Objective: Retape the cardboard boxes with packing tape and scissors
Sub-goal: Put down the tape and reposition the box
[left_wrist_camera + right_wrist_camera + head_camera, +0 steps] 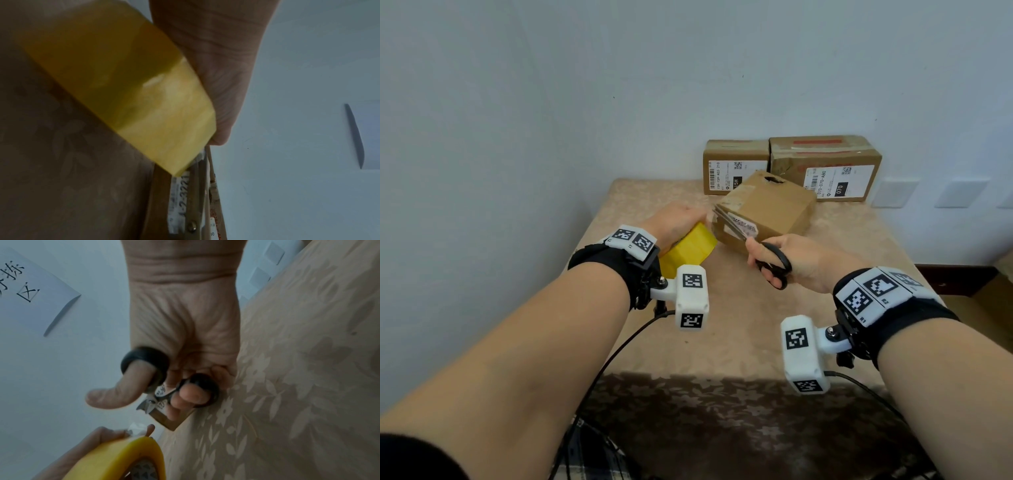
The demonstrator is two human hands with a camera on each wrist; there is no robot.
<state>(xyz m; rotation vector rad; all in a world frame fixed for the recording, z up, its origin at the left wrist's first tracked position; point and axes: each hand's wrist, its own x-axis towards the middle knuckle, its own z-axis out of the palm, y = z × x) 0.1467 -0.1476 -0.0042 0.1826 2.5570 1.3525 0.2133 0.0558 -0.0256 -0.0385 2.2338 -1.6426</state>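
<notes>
Step in hand: cutting tape. Left hand [678,222] grips yellow tape roll [688,251] at 9 o'clock of tilted box [767,209], mid-surface. Right hand [796,262] fingers through scissors [756,245] loops, blades at box's 9 o'clock edge. Next, likely: close blades across taut strip, press end flat.

In the head view the left hand [677,222] covers the upper part of the yellow tape roll [690,249], and its fingertips are out of sight behind the roll. The scissors' [750,236] blade tips cannot be made out against the label of the tilted cardboard box [770,209]. The print on that label is too small to read. The table's [722,342] near edge lies in shadow. In the left wrist view the roll is blurred and cut off by the top edge.
</notes>
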